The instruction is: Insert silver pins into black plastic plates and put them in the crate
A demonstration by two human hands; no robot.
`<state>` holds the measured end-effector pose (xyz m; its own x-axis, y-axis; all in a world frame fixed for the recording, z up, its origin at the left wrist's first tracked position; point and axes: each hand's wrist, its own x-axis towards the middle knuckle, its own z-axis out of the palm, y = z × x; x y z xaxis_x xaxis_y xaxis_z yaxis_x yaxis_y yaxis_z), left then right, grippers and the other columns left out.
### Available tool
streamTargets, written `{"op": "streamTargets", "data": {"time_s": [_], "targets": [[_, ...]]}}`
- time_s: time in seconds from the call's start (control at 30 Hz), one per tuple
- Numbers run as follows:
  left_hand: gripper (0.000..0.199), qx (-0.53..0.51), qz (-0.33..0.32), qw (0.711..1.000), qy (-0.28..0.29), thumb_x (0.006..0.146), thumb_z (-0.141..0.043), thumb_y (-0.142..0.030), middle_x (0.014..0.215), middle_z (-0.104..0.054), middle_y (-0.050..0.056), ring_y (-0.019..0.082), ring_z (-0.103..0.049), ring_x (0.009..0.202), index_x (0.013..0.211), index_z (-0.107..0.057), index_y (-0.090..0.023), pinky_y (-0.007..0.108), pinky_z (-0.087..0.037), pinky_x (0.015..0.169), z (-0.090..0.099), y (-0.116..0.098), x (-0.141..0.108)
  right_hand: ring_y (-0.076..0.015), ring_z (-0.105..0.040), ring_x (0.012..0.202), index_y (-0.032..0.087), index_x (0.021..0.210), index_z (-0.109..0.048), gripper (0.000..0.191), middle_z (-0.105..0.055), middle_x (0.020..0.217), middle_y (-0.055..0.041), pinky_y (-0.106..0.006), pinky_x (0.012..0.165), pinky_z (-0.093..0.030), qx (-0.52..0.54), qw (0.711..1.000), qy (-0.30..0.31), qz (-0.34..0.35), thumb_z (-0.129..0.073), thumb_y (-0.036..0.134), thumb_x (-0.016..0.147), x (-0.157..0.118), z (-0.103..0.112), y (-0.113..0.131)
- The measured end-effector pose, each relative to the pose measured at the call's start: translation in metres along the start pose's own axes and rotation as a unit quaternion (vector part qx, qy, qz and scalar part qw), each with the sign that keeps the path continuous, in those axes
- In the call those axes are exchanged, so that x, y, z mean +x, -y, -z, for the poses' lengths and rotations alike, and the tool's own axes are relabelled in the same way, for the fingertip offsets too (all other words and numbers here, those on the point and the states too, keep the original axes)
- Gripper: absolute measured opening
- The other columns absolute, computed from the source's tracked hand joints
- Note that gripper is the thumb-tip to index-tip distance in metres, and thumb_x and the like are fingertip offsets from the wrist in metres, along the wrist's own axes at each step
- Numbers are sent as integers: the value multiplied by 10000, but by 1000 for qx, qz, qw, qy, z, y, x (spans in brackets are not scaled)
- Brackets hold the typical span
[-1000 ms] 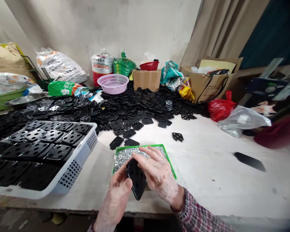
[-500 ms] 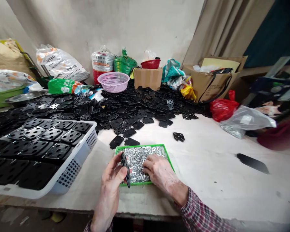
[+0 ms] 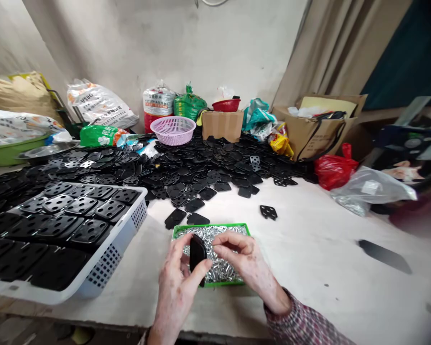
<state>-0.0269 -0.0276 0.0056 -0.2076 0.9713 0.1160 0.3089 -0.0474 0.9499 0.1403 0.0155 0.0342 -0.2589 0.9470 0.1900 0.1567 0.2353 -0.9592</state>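
Note:
My left hand (image 3: 175,290) grips a black perforated plate (image 3: 197,256) upright between thumb and fingers, just over the near left corner of a green-rimmed tray (image 3: 211,225). The tray is full of small silver metal pins (image 3: 219,268). My right hand (image 3: 242,258) hovers over those pins, its thumb and forefinger pinched together close to the plate. Whether a pin sits between those fingertips is too small to tell. Two loose black plates (image 3: 175,218) lie just beyond the tray.
To the left stands a white perforated crate (image 3: 120,254) stacked with black plates. A large heap of black plates (image 3: 208,163) covers the back of the white table (image 3: 309,258). Behind it are a pink basket (image 3: 173,130), cardboard boxes (image 3: 314,133) and plastic bags.
My right hand has risen from the pins, its fingertips now pinched near the plate. My left hand has turned the plate from edge-on to a broader face. The view has tilted slightly.

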Motion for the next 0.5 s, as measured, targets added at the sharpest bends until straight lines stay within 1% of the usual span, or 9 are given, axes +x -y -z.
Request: {"op": "streamTargets", "data": {"time_s": [0.03, 0.1, 0.23, 0.4, 0.5], "targets": [[553, 15, -15, 1000, 0, 781, -679, -468, 1216, -582, 67, 214, -588, 894, 1272, -527, -266, 335, -496, 745, -2, -1, 0, -139, -595, 742, 185, 763, -689, 69, -665, 762, 8, -232, 666, -454, 26, 1000, -9, -7, -664, 222, 815, 0, -2, 4], [544, 36, -39, 999, -5, 777, -682, -462, 1266, -564, 72, 248, -579, 1004, 1265, -533, -273, 359, -495, 802, -6, -2, 0, -139, -592, 728, 178, 741, -683, 77, -661, 746, 6, -233, 662, -456, 45, 999, -26, -6, -666, 223, 801, 1, -5, 8], [548, 53, -53, 997, -21, 759, -706, -444, 1278, -574, 80, 283, -585, 1065, 1258, -548, -277, 385, -497, 840, -9, -3, 0, -142, -592, 700, 179, 712, -672, 96, -658, 724, 5, -243, 651, -463, 22, 998, -54, 20, -662, 217, 799, 0, -6, 9], [540, 78, -91, 992, -41, 779, -699, -419, 1292, -579, 94, 298, -574, 1127, 1276, -550, -269, 404, -466, 921, -11, -4, -3, -148, -605, 699, 203, 741, -686, 111, -664, 736, 3, -252, 645, -469, -65, 989, -80, 107, -640, 168, 836, -3, -4, 8], [534, 100, -106, 988, -46, 800, -676, -415, 1302, -574, 104, 301, -573, 1137, 1290, -534, -258, 416, -458, 938, -12, -2, -5, -159, -633, 751, 211, 808, -697, 139, -686, 807, -18, -263, 683, -497, -125, 975, -85, 164, -598, 143, 876, -6, -4, 8]]}}
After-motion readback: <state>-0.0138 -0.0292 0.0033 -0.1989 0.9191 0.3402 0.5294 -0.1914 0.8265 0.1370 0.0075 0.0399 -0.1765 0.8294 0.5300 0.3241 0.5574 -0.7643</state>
